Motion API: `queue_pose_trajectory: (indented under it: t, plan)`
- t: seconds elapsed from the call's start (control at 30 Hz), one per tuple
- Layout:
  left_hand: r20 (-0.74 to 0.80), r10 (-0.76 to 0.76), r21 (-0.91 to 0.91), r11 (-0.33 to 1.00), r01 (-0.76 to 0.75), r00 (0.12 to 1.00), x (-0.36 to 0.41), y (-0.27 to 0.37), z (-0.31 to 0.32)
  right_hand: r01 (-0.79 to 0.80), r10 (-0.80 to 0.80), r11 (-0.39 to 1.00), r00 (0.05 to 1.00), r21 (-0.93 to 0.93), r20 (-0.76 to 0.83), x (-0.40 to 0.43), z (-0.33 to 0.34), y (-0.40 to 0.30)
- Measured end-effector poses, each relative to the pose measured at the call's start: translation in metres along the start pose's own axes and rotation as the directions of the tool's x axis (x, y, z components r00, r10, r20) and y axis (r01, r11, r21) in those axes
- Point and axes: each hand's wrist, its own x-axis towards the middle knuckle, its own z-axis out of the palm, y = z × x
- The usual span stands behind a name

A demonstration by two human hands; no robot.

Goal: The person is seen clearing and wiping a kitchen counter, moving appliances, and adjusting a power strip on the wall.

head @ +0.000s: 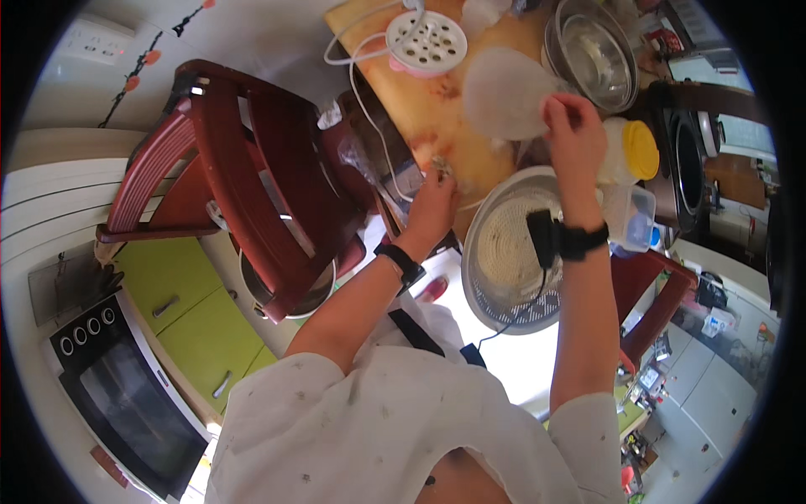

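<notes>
My right hand is at the right edge of a thin, whitish, translucent round sheet, with the fingers pinched on its rim. The sheet is over the yellowish tabletop. Near the table's left edge, my left hand pinches a small, greyish, crumpled thing, too blurred to name. Below the right hand is a large grey perforated colander. A pale round textured layer lies inside it, and my right forearm hides part of the rim.
A white perforated disc with a pink base and a white cord is on the table. Clear bowls, a yellow-lidded jar and a clear plastic container stand right. Dark red wooden chairs flank the table.
</notes>
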Motion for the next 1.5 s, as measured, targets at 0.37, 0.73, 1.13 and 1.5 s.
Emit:
queue_pose_trajectory:
  t: [0.37,0.73,1.13,1.5]
  plan:
    - [-0.264,-0.150,0.183,0.962,0.202,0.953,0.097,-0.033,-0.041,0.119,-0.123,0.992,0.972,0.030,0.198,0.053,0.020,-0.053]
    - [-0.384,-0.344,-0.172,0.938,0.300,0.857,0.116,-0.058,-0.079,0.388,-0.292,0.878,0.898,-0.281,0.328,0.108,0.131,-0.046]
    - [-0.024,-0.340,-0.172,0.928,0.331,0.940,0.183,-0.061,-0.176,0.362,-0.234,0.885,0.891,-0.295,0.389,0.117,0.153,-0.045]
    - [-0.009,-0.288,-0.478,0.843,0.248,0.958,0.181,-0.092,-0.164,0.249,-0.204,0.968,0.867,-0.039,0.455,0.130,0.171,-0.022]
